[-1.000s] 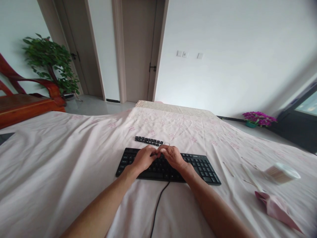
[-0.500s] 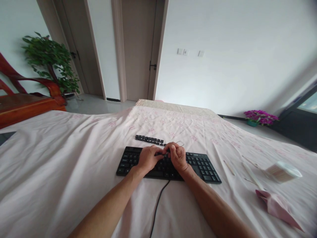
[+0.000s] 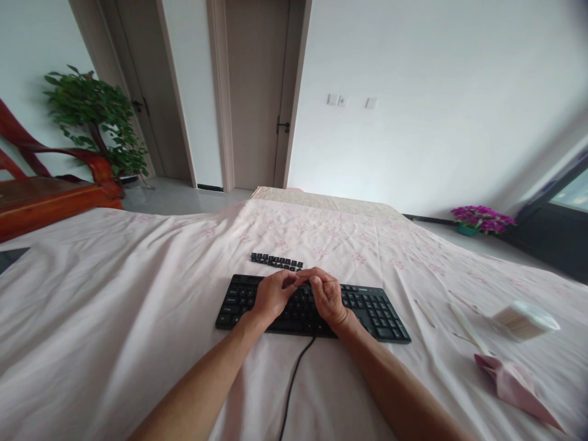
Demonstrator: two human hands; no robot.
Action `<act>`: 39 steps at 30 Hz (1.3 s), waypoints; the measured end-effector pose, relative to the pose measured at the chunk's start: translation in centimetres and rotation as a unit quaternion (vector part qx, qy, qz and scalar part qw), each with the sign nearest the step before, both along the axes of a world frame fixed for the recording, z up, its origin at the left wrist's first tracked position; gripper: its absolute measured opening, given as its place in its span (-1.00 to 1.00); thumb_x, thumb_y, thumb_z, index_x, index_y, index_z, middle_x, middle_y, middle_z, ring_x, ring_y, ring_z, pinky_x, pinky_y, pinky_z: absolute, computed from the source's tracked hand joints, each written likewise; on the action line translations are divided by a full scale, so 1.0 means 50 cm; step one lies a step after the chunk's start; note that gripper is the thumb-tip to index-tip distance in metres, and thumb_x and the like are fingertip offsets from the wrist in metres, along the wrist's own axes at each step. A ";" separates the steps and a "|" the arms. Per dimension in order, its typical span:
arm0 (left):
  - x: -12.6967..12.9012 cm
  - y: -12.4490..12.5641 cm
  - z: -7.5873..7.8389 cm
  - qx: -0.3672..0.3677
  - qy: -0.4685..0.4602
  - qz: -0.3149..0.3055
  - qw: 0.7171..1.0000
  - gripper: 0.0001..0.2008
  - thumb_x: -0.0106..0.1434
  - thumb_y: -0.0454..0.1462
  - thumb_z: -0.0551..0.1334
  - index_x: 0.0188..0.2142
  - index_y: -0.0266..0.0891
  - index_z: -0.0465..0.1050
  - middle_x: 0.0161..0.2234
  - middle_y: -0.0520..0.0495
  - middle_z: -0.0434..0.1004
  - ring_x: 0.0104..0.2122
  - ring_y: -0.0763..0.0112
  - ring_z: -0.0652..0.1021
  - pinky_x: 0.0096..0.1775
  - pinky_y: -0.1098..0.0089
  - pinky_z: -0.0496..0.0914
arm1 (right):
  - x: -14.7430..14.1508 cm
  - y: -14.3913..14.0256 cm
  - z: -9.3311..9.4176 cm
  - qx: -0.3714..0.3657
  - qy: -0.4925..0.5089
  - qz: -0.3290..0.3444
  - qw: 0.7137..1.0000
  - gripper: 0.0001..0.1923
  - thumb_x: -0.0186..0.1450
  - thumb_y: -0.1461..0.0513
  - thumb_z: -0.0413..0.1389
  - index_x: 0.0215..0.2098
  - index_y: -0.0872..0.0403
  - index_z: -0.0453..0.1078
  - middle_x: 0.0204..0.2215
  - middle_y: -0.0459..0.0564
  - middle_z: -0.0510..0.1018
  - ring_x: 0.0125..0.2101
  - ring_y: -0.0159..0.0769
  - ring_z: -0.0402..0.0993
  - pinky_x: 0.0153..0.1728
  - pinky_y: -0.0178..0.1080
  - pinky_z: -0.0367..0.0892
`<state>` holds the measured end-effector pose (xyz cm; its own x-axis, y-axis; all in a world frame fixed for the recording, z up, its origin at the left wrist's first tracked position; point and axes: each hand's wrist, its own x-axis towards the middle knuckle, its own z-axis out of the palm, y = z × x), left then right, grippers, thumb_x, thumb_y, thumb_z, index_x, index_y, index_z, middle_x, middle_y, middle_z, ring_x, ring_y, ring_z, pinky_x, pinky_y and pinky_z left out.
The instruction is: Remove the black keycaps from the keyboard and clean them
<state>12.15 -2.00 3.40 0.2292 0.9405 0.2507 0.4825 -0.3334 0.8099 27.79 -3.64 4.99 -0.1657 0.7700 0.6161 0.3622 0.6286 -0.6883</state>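
Item: black keyboard (image 3: 367, 306), mid-bed on pink sheet (image 3: 114, 318). Left hand (image 3: 271, 295), right hand (image 3: 327, 294) curled over top rows, fingertips meeting; contents indiscernible. Loose keycaps (image 3: 277, 261) just behind. Risk: keycap flicks off into folds; soft bedding lets board shift.

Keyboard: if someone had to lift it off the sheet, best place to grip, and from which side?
Grip the keyboard by its short ends, probably from left and right. It lies flat and long across the sheet, the cable exits the near edge, and left hand and right hand cover the middle.
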 end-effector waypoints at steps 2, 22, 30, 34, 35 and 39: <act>-0.001 0.000 0.001 0.004 -0.001 0.002 1.000 -0.85 0.15 -0.26 0.22 -0.27 -0.13 0.52 -0.33 0.04 0.60 -0.31 0.38 0.55 -0.27 0.46 0.32 | -0.003 0.001 0.000 -0.031 0.032 -0.016 0.999 -0.57 0.40 0.05 -0.16 -0.22 0.05 0.50 -0.41 -0.01 0.59 -0.29 -0.27 0.49 -0.15 -0.25 0.35; 0.002 0.016 -0.027 0.011 -0.170 -0.010 0.985 -0.69 0.07 -0.42 0.24 -0.16 -0.18 0.41 -0.36 0.02 0.55 -0.34 0.42 0.56 -0.20 0.41 0.41 | 0.008 0.027 0.042 -0.058 -0.207 -0.125 0.969 -0.68 0.38 0.11 -0.09 -0.27 0.02 0.48 -0.34 -0.05 0.55 -0.32 -0.34 0.46 -0.28 -0.34 0.26; -0.003 0.020 -0.030 -0.018 -0.237 -0.016 0.971 -0.64 0.10 -0.34 0.27 -0.09 -0.22 0.31 -0.34 -0.03 0.55 -0.31 0.40 0.58 -0.21 0.39 0.43 | 0.006 0.031 0.015 -0.122 -0.233 -0.109 0.959 -0.83 0.23 0.16 0.14 -0.24 -0.07 0.53 -0.34 -0.09 0.60 -0.29 -0.25 0.50 -0.28 -0.30 0.26; -0.003 0.021 -0.030 -0.026 -0.247 -0.019 0.968 -0.61 0.09 -0.34 0.27 -0.07 -0.22 0.29 -0.35 -0.02 0.54 -0.33 0.40 0.58 -0.23 0.39 0.43 | 0.009 0.035 0.014 -0.151 -0.181 -0.106 0.966 -0.87 0.15 0.19 0.18 -0.31 -0.03 0.53 -0.40 -0.11 0.61 -0.35 -0.26 0.50 -0.32 -0.31 0.27; -0.003 0.022 -0.031 -0.028 -0.250 -0.019 0.968 -0.62 0.09 -0.34 0.27 -0.07 -0.22 0.29 -0.35 -0.02 0.54 -0.33 0.40 0.58 -0.23 0.39 0.43 | 0.010 0.036 0.016 -0.158 -0.168 -0.102 0.968 -0.89 0.14 0.20 0.19 -0.34 -0.01 0.52 -0.42 -0.12 0.60 -0.37 -0.27 0.50 -0.33 -0.31 0.26; -0.003 0.023 -0.035 -0.035 -0.238 -0.021 0.970 -0.63 0.09 -0.32 0.28 -0.09 -0.22 0.33 -0.34 -0.03 0.55 -0.33 0.40 0.58 -0.24 0.40 0.43 | 0.005 0.036 0.021 -0.180 -0.145 -0.081 0.969 -0.89 0.12 0.20 0.19 -0.37 0.02 0.51 -0.45 -0.13 0.59 -0.42 -0.31 0.47 -0.38 -0.33 0.25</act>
